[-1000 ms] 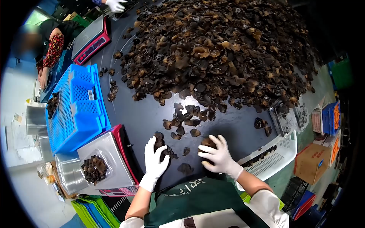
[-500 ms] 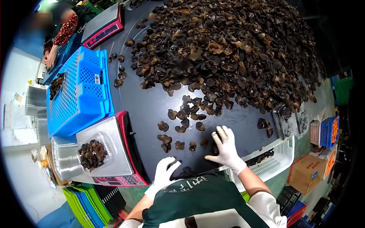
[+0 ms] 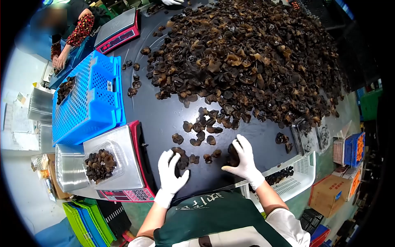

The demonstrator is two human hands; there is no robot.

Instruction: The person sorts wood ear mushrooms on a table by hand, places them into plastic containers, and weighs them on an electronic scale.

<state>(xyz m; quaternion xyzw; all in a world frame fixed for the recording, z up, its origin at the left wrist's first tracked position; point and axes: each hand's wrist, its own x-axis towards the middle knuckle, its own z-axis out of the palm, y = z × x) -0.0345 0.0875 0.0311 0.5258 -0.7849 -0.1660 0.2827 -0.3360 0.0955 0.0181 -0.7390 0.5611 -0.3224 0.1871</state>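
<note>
Dark-brown, ruffled fungus pieces (image 3: 182, 160), probably light, soft and slippery, best cupped around their edges, lie at 1 o'clock of the white-gloved left hand (image 3: 170, 176) and 10 o'clock of the white-gloved right hand (image 3: 245, 163), both loosely curved, hold unclear.

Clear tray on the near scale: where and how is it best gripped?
Probably the right rim of the tray, approached from the right: bare scale platform borders it there, while the clear stack crowds the left and dark pieces fill the middle.
</note>
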